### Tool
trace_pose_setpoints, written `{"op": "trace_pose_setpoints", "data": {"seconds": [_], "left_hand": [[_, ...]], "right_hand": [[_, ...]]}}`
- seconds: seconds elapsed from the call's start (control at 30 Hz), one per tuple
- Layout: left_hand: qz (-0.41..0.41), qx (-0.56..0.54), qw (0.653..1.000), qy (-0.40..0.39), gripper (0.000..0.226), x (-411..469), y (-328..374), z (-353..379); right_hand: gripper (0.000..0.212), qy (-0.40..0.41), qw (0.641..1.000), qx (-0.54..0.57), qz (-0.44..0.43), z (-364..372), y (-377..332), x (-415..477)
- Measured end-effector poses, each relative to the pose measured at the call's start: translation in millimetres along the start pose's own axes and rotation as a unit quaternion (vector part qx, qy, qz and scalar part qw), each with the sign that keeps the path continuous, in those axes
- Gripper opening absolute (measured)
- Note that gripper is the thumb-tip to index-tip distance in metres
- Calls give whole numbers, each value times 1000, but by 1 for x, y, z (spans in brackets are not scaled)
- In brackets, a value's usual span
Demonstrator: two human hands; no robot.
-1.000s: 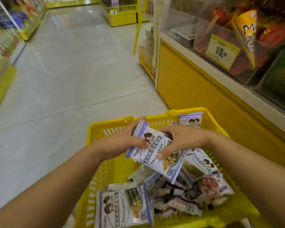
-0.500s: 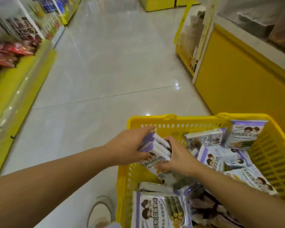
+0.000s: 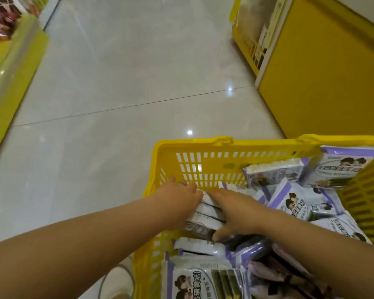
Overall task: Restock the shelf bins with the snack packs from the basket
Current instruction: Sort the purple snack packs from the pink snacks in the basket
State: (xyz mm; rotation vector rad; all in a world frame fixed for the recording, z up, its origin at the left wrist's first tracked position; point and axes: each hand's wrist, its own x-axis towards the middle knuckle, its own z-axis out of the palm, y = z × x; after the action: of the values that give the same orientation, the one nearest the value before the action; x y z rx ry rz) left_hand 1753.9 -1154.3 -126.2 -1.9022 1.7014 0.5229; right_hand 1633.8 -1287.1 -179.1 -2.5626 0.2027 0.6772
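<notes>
A yellow plastic basket point(image 3: 205, 162) stands on the floor at lower right, filled with several white-and-purple snack packs point(image 3: 294, 205). Both my hands are inside it near its far left corner. My left hand point(image 3: 177, 203) and my right hand point(image 3: 235, 209) press from either side on a small stack of snack packs point(image 3: 205, 216), held on edge between them. More packs lean against the basket's far wall point(image 3: 272, 173) and lie at its near end point(image 3: 203, 279).
A yellow shelf base point(image 3: 317, 67) rises at the right, right behind the basket. Another yellow shelf edge point(image 3: 11, 67) runs along the left with red packs on top. Glossy tiled floor point(image 3: 127, 87) lies between them. A white shoe point(image 3: 117, 283) shows by the basket.
The view has tilted down and left, so the shelf bins have left the frame. My hands have sunk deeper into the basket with the gathered packs, which now stand on edge.
</notes>
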Motion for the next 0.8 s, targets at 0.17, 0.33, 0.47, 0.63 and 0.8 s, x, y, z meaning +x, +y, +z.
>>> {"op": "trace_pose_setpoints", "data": {"seconds": [0.17,0.33,0.47,0.63,0.8], "left_hand": [[-9,-34,999,-29,93,13,2,2],[0,-10,1000,-11,94,23,9,11],[12,2,1000,-4,100,28,12,16],[1,10,1000,-3,97,37,10,15],[-3,-3,1000,0,101,42,8,17]], "right_hand": [[45,-59,984,-169,-12,-26,36,-21],[47,-100,987,-126,10,-34,54,-34],[46,-129,986,-106,12,-44,40,-37],[39,-223,959,-171,28,-65,31,-57],[33,-323,939,-101,71,-79,31,-68]]}}
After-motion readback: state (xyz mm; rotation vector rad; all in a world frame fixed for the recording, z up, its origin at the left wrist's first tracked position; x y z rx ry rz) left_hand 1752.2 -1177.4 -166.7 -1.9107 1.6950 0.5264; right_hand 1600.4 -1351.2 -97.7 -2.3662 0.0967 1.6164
